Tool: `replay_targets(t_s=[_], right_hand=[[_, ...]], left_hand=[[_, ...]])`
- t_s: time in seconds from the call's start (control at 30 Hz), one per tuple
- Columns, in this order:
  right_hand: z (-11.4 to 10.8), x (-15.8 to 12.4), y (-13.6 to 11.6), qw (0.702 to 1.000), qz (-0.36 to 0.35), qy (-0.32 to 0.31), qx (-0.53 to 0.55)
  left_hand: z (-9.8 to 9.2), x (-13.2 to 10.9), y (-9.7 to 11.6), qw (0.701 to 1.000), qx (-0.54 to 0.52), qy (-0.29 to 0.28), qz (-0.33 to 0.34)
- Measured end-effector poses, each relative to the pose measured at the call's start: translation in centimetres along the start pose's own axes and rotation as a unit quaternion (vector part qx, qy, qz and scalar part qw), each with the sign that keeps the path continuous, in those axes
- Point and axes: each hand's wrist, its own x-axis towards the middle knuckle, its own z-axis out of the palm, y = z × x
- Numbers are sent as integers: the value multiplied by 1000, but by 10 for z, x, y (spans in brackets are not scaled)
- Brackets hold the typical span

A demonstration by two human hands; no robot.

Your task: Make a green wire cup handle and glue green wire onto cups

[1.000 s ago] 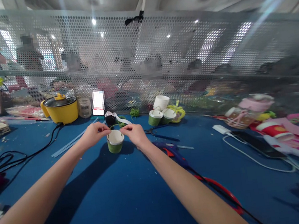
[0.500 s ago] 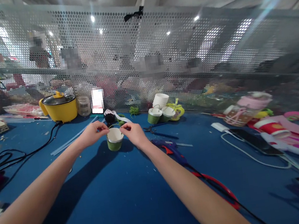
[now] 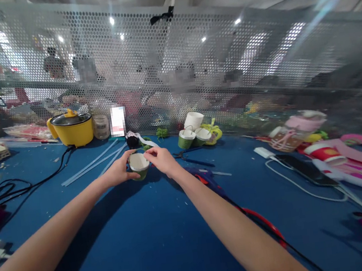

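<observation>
Here the left hand clasps the side of a small green-and-white cup between thumb and fingers, while the right hand pinches at its right rim. The cup sits between both hands, over the blue table.

No readable text or numbers.

Cup between the hands — pot behind left, glue gun front right.
</observation>
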Motion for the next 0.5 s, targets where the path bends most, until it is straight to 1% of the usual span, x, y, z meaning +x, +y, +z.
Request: replay_targets(t_s=[0.07,0.13,0.2,0.27,0.3,0.37,0.4,0.5], right_hand=[[-4,-5,-5,1000,0,-21,4],[-12,-14,-12,999,-5,-41,13],[-22,-27,-19,997,-19,-70,31],[-33,-44,-25,990,-36,-120,67],[-38,-55,-28,988,-42,-129,78],[-46,-76,-34,986,-63,-134,70],[-48,-87,-36,987,-74,-127,59],[-50,-114,-43,991,-106,-77,-9]], left_hand=[[7,-3,1,1000,0,15,17],[13,-10,6,997,16,48,60],[18,-18,15,989,46,93,108],[23,-28,28,982,56,125,133],[25,-34,36,979,55,135,142],[30,-43,50,976,50,142,159],[33,-48,57,974,50,145,167],[42,-61,72,965,50,150,208]])
